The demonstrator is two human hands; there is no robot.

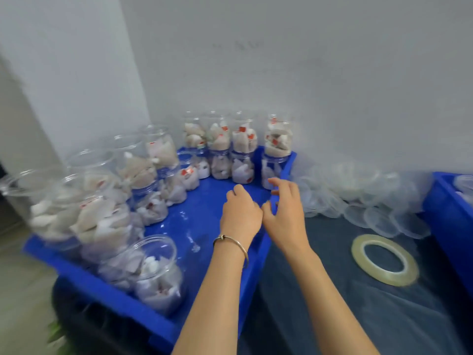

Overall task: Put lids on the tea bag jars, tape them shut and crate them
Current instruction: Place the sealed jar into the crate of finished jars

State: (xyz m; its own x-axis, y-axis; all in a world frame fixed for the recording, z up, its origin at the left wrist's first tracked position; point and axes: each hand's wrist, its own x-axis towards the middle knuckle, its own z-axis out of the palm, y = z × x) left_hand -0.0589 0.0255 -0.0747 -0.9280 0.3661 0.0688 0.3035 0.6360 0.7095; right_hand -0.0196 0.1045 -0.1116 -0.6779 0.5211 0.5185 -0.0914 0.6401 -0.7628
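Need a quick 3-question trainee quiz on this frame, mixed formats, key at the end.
1. True or false: the roll of clear tape lies inside the big blue plastic crate.
2. Multiple choice: the pile of clear plastic lids sits (A) left of the crate, (B) right of the crate, (C) inside the crate.
3. Fill in: the thin metal bracelet is on the ____ wrist.

Key:
1. False: the tape lies on the dark table cover, right of the crate.
2. B.
3. Left. The left hand and right hand both hold nothing, near the crate's right wall.
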